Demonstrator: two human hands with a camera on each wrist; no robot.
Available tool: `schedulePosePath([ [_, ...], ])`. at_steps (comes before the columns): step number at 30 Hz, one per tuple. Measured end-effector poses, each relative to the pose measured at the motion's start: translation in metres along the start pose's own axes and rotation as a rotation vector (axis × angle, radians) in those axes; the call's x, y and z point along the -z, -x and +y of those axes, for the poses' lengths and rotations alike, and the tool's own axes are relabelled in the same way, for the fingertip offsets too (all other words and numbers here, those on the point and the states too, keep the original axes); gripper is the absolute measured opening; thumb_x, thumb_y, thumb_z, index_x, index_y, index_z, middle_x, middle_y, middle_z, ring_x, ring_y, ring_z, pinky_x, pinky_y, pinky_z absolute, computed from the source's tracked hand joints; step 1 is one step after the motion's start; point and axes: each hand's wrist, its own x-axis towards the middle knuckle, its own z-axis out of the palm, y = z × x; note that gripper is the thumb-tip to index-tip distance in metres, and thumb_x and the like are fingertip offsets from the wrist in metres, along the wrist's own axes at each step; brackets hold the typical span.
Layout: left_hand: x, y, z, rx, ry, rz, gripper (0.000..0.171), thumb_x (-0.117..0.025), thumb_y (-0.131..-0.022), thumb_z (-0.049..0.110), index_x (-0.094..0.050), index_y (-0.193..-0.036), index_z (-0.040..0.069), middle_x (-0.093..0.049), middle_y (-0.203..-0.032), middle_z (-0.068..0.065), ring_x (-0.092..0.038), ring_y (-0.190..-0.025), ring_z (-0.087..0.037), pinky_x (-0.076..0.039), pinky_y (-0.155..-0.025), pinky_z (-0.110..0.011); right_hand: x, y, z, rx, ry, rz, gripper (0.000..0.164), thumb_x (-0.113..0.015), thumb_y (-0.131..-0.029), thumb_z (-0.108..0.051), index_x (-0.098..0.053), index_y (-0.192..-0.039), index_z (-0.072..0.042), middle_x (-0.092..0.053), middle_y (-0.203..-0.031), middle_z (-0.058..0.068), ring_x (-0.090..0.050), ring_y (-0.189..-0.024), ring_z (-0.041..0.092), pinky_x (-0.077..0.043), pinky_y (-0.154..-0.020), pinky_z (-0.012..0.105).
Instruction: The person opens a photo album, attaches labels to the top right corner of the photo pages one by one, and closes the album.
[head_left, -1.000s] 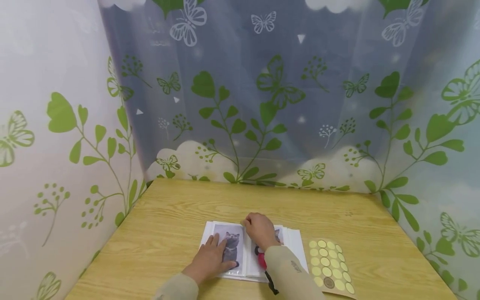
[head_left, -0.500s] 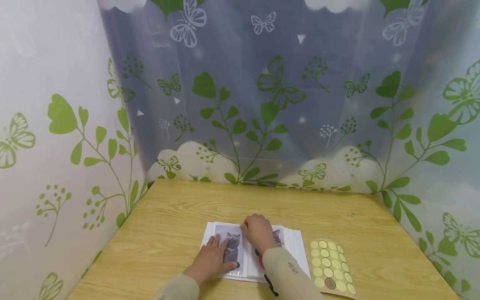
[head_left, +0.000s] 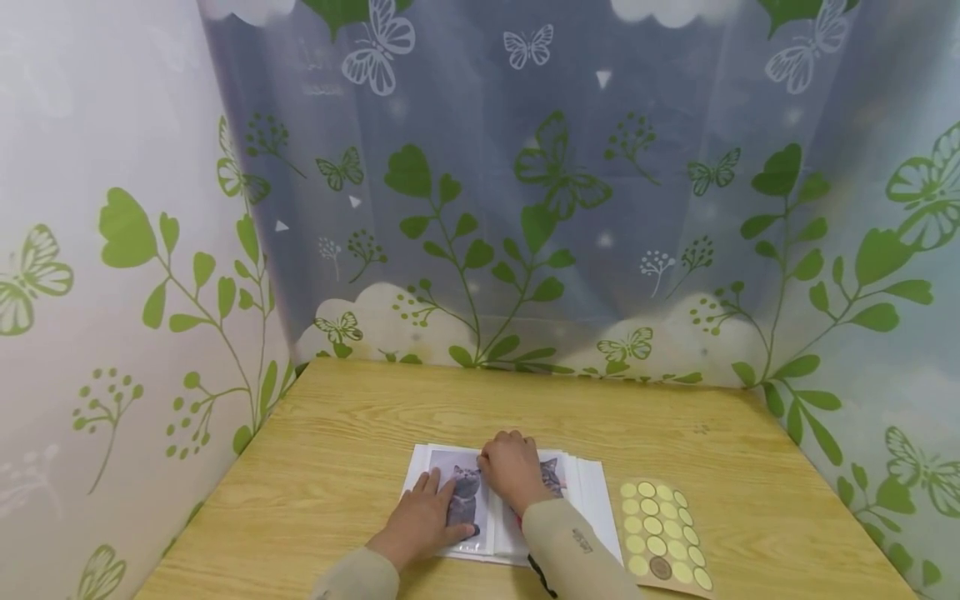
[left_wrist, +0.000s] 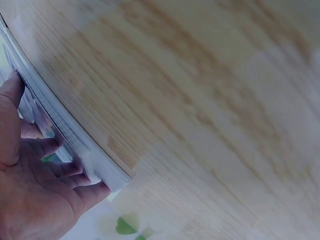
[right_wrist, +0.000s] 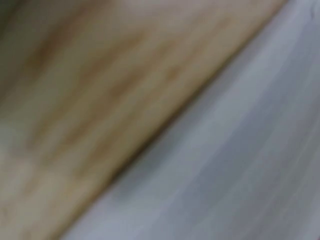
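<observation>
An open photo album [head_left: 600, 496] with white pages lies on the table. Its left page shows a grey cat photo [head_left: 464, 502]; another cat photo [head_left: 552, 473] is partly covered on the right page. My left hand [head_left: 422, 515] rests on the left page with fingers spread. In the left wrist view, this hand [left_wrist: 37, 197] lies along the album's page edges [left_wrist: 65, 127]. My right hand [head_left: 513, 468] bends over the top of the album near the middle fold, fingers curled and fingertips at the left photo's upper right corner. I cannot tell whether it pinches anything.
A sheet of round gold stickers [head_left: 663, 533] lies right of the album, one spot on it bare brown. A black strap [head_left: 538, 575] hangs below the right sleeve. The wooden table [head_left: 337, 417] meets a patterned curtain [head_left: 480, 250] behind.
My right hand has shifted slightly left and toward me, its fingertips now over the left photo's corner. The red item under its wrist is more covered. The left hand stays in place.
</observation>
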Motion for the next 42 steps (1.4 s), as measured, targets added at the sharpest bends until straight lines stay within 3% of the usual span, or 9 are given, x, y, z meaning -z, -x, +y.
schedulePosePath([
  [7,-0.001,-0.001,0.001,-0.007,-0.008,0.010,0.081,-0.071,-0.086,0.051,-0.050,-0.138,-0.008,-0.038,-0.146,-0.035,-0.036,-0.135,-0.052,-0.035,-0.104,-0.066,0.001,0.005,0.004,0.024,0.015,0.011,0.018,-0.067,-0.093,-0.033,-0.078,-0.095,-0.020,-0.067,-0.093,-0.002,-0.058,-0.091,0.021,-0.045,-0.086,0.045],
  [11,-0.003,-0.002,-0.001,-0.001,-0.003,0.001,0.082,-0.070,-0.086,0.052,-0.050,-0.139,-0.007,-0.037,-0.147,-0.035,-0.035,-0.136,-0.052,-0.034,-0.105,-0.066,0.003,0.008,0.006,0.057,0.010,-0.011,0.014,-0.067,-0.093,-0.028,-0.078,-0.099,-0.021,-0.068,-0.098,-0.002,-0.058,-0.096,0.021,-0.044,-0.090,0.047],
  [21,-0.007,-0.004,-0.004,-0.010,-0.012,0.028,0.083,-0.071,-0.085,0.053,-0.050,-0.139,-0.007,-0.038,-0.146,-0.035,-0.036,-0.135,-0.052,-0.035,-0.104,-0.066,0.004,0.017,0.005,0.200,0.113,-0.074,0.025,-0.062,-0.094,-0.023,-0.073,-0.116,-0.018,-0.066,-0.118,0.000,-0.053,-0.121,0.026,-0.029,-0.110,0.061],
  [31,-0.003,0.000,-0.001,-0.010,0.013,0.034,0.081,-0.072,-0.085,0.051,-0.051,-0.138,-0.008,-0.039,-0.145,-0.036,-0.036,-0.134,-0.052,-0.034,-0.104,-0.067,0.006,0.028,0.007,0.225,0.151,-0.117,0.041,-0.057,-0.098,-0.036,-0.063,-0.134,-0.017,-0.063,-0.129,0.001,-0.049,-0.128,0.026,-0.024,-0.113,0.063],
  [42,-0.001,0.001,0.000,-0.001,0.009,0.018,0.080,-0.071,-0.086,0.050,-0.051,-0.138,-0.007,-0.039,-0.146,-0.035,-0.035,-0.135,-0.052,-0.033,-0.105,-0.067,0.009,0.037,0.009,0.219,0.081,-0.236,0.056,-0.040,-0.104,-0.048,-0.048,-0.147,-0.014,-0.048,-0.149,0.006,-0.033,-0.142,0.032,-0.017,-0.116,0.060],
])
